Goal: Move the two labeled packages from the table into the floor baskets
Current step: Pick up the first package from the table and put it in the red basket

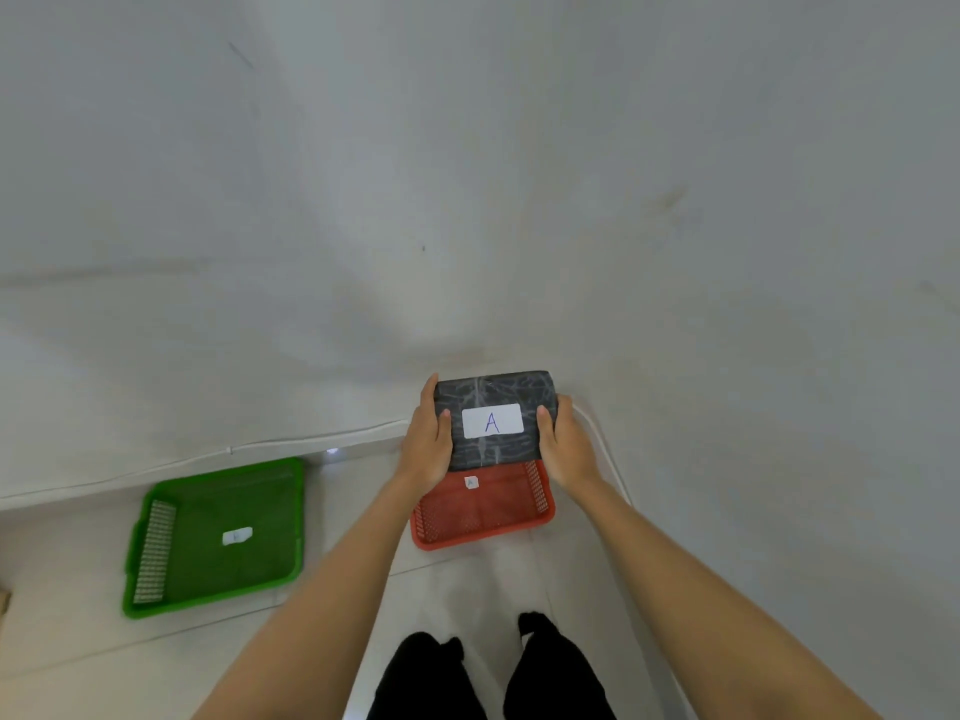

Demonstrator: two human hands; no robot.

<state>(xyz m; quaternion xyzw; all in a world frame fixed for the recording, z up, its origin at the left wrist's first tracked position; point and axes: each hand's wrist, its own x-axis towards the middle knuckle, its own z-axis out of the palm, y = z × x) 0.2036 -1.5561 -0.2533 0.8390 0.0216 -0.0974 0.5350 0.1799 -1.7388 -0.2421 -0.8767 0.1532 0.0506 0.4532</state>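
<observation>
A dark grey wrapped package [493,392] with a white label marked "A" is held in the air over the far part of the red floor basket [483,532]. My left hand [426,444] grips its left side and my right hand [566,444] grips its right side. The red basket has a small white tag on its bottom. To the left on the floor lies a green basket [218,579] with a white tag inside and nothing else. No second package is in view.
A white wall fills the upper view, meeting the pale tiled floor just behind the baskets. A white cable [311,439] runs along the wall base and down at the right. My dark-trousered legs [488,678] stand near the bottom edge.
</observation>
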